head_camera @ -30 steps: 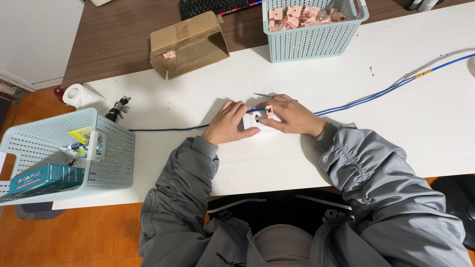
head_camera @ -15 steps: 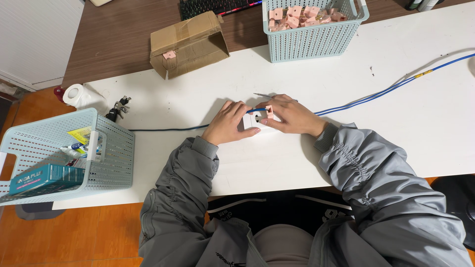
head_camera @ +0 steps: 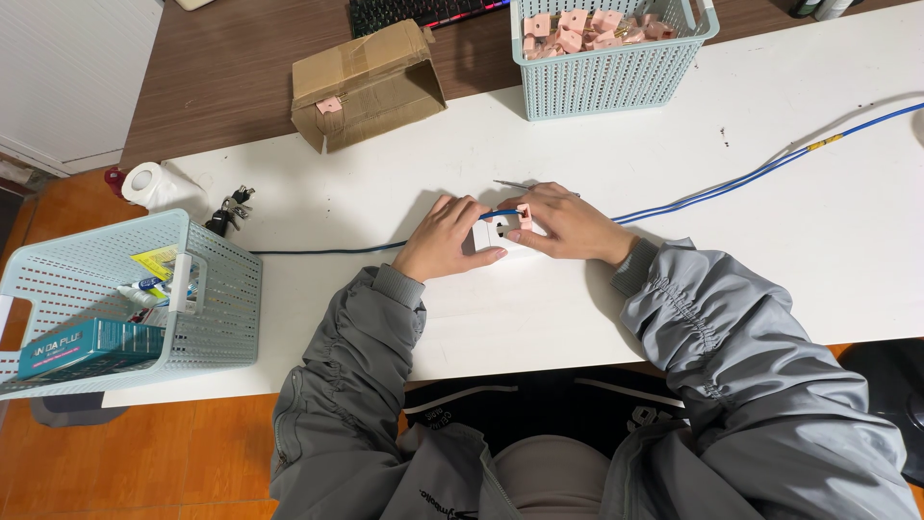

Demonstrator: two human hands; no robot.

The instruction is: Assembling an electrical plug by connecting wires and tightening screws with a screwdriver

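Centrally, left hand [head_camera: 445, 241] and right hand [head_camera: 568, 223] both clasp a small white box [head_camera: 498, 234] on the white table [head_camera: 789, 241]; blue cable [head_camera: 731, 183] enters it.

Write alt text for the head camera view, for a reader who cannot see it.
A person in a grey jacket holds a small white block on a white table with the left hand and right hand, where a blue cable meets it. A basket of pink pieces and a cardboard box sit beyond; another basket stands at the left.
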